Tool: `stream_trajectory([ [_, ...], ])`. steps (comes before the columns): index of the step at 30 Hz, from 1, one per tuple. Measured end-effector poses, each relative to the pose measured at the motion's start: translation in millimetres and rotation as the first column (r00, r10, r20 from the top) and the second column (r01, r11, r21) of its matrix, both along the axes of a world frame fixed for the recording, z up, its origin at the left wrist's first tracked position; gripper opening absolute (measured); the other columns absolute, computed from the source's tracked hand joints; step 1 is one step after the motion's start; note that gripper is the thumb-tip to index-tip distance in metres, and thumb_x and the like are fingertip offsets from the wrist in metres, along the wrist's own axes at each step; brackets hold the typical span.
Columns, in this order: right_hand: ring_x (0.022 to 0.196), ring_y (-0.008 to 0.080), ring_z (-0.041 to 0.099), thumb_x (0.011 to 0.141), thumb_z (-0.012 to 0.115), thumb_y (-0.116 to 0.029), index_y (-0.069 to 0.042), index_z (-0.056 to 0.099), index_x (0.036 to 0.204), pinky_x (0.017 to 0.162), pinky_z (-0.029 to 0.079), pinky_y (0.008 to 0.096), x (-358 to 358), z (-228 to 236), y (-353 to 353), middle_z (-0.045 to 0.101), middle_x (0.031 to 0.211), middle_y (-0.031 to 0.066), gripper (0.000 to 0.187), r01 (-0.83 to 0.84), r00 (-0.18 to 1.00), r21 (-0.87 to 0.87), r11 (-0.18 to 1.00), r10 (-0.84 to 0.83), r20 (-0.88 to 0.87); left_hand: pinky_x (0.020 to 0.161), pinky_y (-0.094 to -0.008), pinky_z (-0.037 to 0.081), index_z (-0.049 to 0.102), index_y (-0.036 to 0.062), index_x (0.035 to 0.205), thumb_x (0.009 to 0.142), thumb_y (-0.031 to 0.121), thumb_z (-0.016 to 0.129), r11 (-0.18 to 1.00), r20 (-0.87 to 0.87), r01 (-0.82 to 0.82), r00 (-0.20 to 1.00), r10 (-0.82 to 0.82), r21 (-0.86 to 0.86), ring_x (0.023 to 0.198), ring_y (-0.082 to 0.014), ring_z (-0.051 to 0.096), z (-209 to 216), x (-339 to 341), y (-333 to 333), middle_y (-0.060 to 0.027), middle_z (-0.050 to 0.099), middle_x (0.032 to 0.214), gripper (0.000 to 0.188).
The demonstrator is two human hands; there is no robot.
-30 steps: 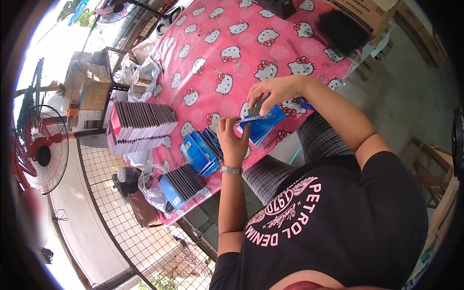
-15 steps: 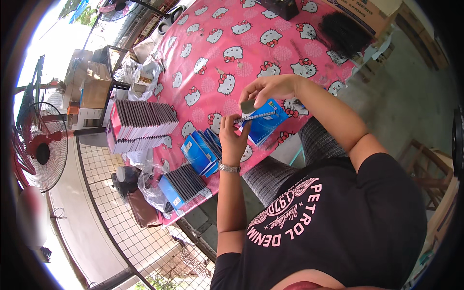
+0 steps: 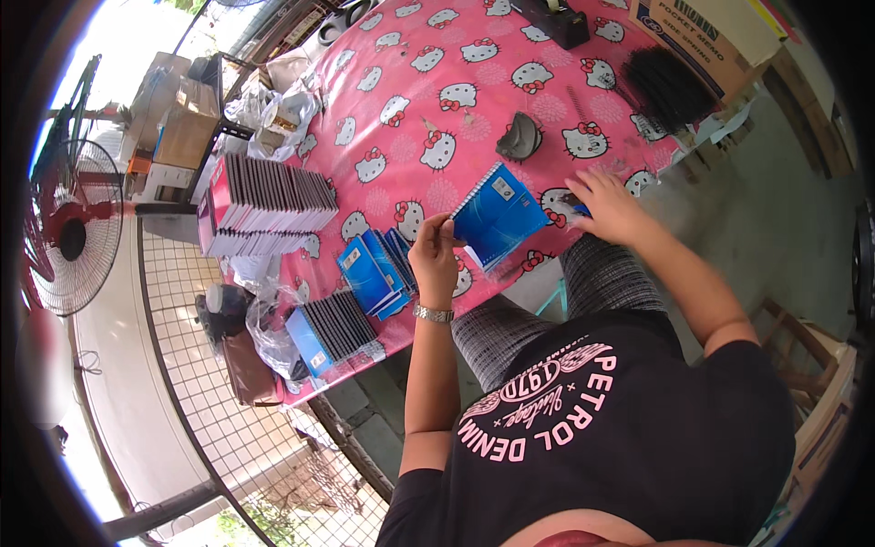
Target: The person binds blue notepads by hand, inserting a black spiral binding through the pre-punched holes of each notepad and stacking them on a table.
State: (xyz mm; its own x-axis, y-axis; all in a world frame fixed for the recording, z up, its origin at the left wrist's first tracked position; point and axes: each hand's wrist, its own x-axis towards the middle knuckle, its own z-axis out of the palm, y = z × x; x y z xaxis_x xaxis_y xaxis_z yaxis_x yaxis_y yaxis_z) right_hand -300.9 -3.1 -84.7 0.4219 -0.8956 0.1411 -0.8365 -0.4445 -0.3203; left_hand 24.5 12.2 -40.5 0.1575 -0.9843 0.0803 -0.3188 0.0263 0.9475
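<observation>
My left hand (image 3: 434, 260) pinches the left edge of a blue spiral notebook (image 3: 499, 219), which lies tilted near the table's front edge. White coil loops run along its upper left side. My right hand (image 3: 609, 208) is to the right of the notebook, fingers spread and slightly blurred. Between its fingers and thumb shows a small dark and blue tool (image 3: 578, 206); its kind is too hidden to tell. A dark grey, half-round piece (image 3: 519, 137) rests on the tablecloth beyond the notebook.
Blue notebooks (image 3: 372, 273) and a dark-coiled row (image 3: 333, 330) stand left, near a tall stack of notebooks (image 3: 273, 201). Black coils (image 3: 670, 87) lie beside a cardboard box (image 3: 693, 46) on the pink tablecloth (image 3: 392, 146). A fan (image 3: 77, 228) is at far left.
My right hand has let go of the grey half-round piece, now on the tablecloth, and moved right to the small tool. My left hand still holds the notebook, which now lies flatter.
</observation>
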Motion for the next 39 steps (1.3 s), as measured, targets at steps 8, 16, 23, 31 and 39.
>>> stream_trajectory([
  [8,0.113,0.0327,0.053,0.078,0.074,-0.019,-0.002,0.059,0.128,0.1,0.043,0.0443,37.9,50.1,31.3,0.059,0.118,0.0145,0.055,0.041,0.854,0.058,0.997,-0.066,0.516,0.065,-0.0252,0.058,0.061,-0.0026,0.109,0.096,0.008,0.064,0.995,-0.101,-0.089,0.991,0.083,-0.053,0.075,-0.0091,0.064,-9.6,-17.5,12.3,-0.0054,0.067,0.088,0.017],
  [16,0.11,0.0306,0.055,0.075,0.074,-0.025,-0.004,0.063,0.122,0.1,0.04,0.0461,120.8,69.9,28.0,0.059,0.113,0.0111,0.052,-0.152,0.863,-0.207,0.966,0.232,0.449,0.063,-0.0217,0.05,0.066,-0.0028,0.101,0.096,0.006,0.063,0.994,0.006,-0.082,0.997,0.083,-0.067,0.073,-0.0054,0.061,-19.0,-14.2,21.0,-0.0027,0.068,0.082,0.011],
  [23,0.095,0.0278,0.061,0.084,0.069,-0.02,-0.001,0.065,0.119,0.087,0.048,0.0402,123.3,74.8,32.5,0.064,0.098,0.0109,0.041,-0.242,0.79,0.18,0.953,0.086,0.607,0.062,-0.0242,0.052,0.068,-0.0015,0.104,0.088,-0.004,0.065,0.969,0.104,-0.102,0.986,0.128,-0.224,0.072,-0.0092,0.065,-27.0,-14.7,23.2,-0.0083,0.071,0.089,0.016],
  [31,0.093,0.0309,0.064,0.08,0.073,-0.022,-0.005,0.064,0.12,0.087,0.051,0.0413,77.3,62.9,22.8,0.066,0.097,0.0143,0.045,-0.161,0.797,0.233,0.959,-0.013,0.604,0.074,-0.0299,0.05,0.069,0.0021,0.1,0.085,-0.006,0.063,0.858,0.427,-0.061,0.848,0.313,-0.51,0.087,-0.0171,0.064,56.6,35.5,27.2,-0.0065,0.069,0.095,0.018],
  [39,0.122,0.0357,0.051,0.078,0.074,-0.023,-0.004,0.056,0.129,0.106,0.039,0.045,97.5,44.4,-20.2,0.056,0.127,0.0192,0.057,0.123,0.809,-0.109,0.986,-0.036,0.586,0.101,-0.0463,0.04,0.062,0.0053,0.123,0.09,0.014,0.059,0.973,0.803,-0.066,0.554,0.22,-0.22,0.11,-0.0368,0.056,54.7,132.9,-15.6,-0.0181,0.065,0.107,0.035],
])
